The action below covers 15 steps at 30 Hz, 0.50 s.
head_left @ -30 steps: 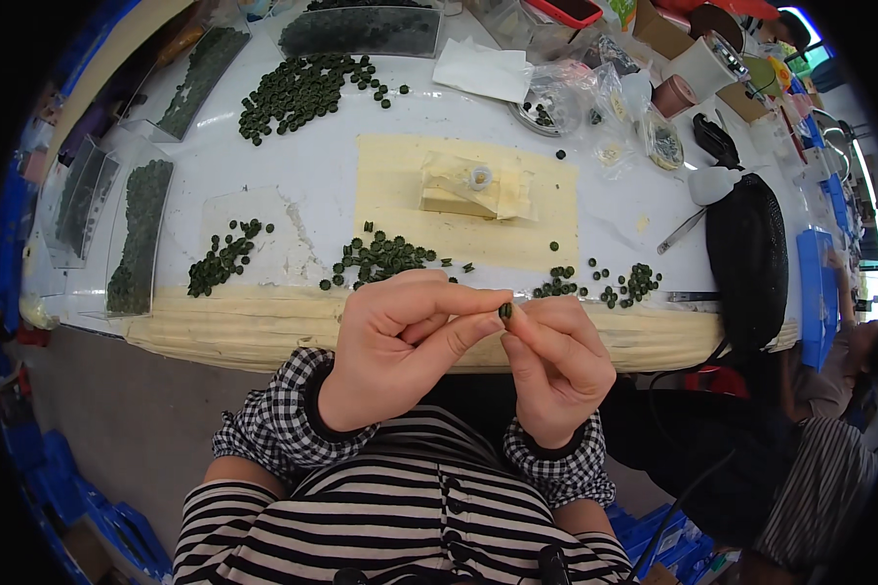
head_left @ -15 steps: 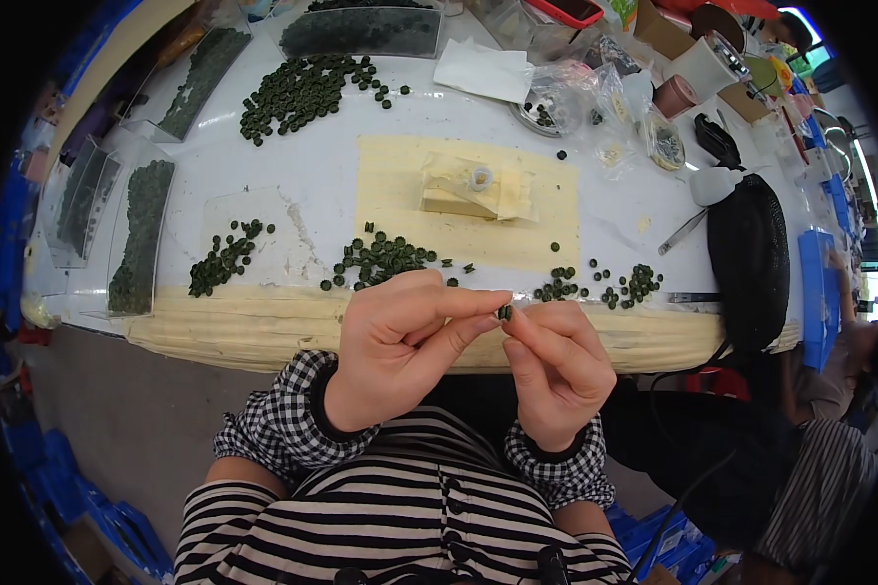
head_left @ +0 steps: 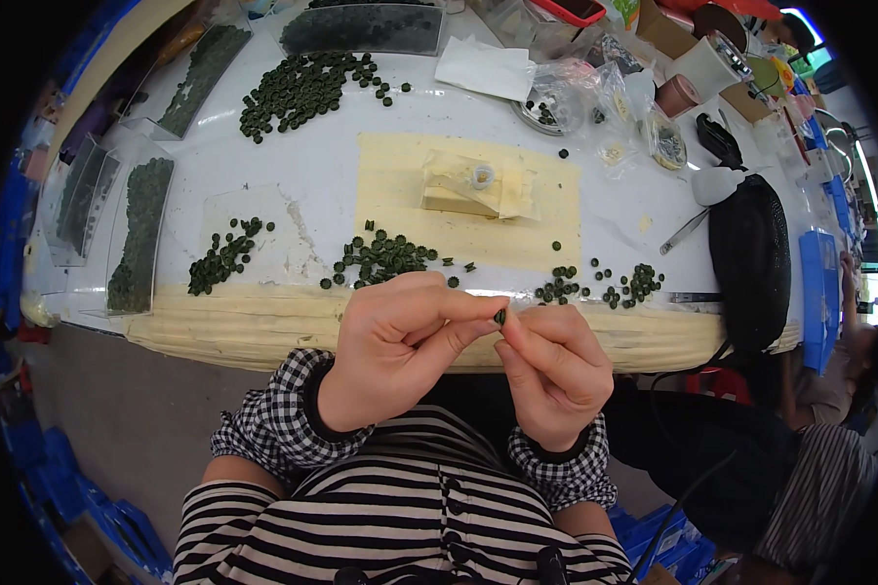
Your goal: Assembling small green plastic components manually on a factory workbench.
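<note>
A small dark green ridged disc (head_left: 500,317) is pinched at my fingertips just in front of the table's near edge. My left hand (head_left: 395,336) grips it between thumb and index finger. From the other side, my right hand (head_left: 556,370) meets it, closed, with the index fingertip against the piece; its far face is hidden by the fingers. Right beyond my left hand lies a pile of similar green discs (head_left: 385,258). Further loose discs (head_left: 642,283) lie to the right, and another small pile (head_left: 222,261) is at the left.
Mid-table, a tape-wrapped block (head_left: 458,200) with a small clear ring (head_left: 482,176) stands on a yellow sheet (head_left: 390,185). Clear trays of green pieces (head_left: 141,234) line the left. Tweezers (head_left: 683,232) and a black mesh bag (head_left: 751,263) are at the right. A person sits on the right.
The green disc has turned between my fingertips and now shows at a different angle. Both hands have shifted only slightly; the piles look the same.
</note>
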Motion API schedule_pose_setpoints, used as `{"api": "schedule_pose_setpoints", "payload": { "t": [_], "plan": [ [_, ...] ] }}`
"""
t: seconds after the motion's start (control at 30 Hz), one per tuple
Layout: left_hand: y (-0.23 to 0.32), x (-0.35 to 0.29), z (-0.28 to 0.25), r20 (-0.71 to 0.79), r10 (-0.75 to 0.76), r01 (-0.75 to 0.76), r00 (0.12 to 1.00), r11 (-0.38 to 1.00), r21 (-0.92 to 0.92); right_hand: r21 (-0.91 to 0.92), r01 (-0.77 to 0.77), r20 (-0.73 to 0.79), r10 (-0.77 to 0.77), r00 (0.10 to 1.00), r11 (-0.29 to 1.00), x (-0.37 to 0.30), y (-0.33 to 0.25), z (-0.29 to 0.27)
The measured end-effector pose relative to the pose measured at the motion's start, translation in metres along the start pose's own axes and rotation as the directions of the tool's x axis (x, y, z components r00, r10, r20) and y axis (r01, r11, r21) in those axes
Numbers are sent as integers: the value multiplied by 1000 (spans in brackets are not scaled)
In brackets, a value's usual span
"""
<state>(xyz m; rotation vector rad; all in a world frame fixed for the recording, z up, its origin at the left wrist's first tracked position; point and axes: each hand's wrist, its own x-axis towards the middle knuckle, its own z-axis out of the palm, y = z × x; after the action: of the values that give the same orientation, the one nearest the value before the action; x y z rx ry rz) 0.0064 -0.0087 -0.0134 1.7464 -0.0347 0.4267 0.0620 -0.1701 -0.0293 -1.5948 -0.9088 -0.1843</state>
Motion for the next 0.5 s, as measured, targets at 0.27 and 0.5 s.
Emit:
{"api": "schedule_pose_setpoints", "payload": {
  "t": [0.27, 0.5],
  "plan": [
    [0, 0, 1, -24, 77, -75, 997, 993, 93, 29, -52, -8, 52, 999, 998, -1, -1, 1],
    [0, 0, -1, -20, 55, -53, 998, 995, 87, 13, -34, 10, 34, 999, 999, 0, 0, 1]
  ]
}}
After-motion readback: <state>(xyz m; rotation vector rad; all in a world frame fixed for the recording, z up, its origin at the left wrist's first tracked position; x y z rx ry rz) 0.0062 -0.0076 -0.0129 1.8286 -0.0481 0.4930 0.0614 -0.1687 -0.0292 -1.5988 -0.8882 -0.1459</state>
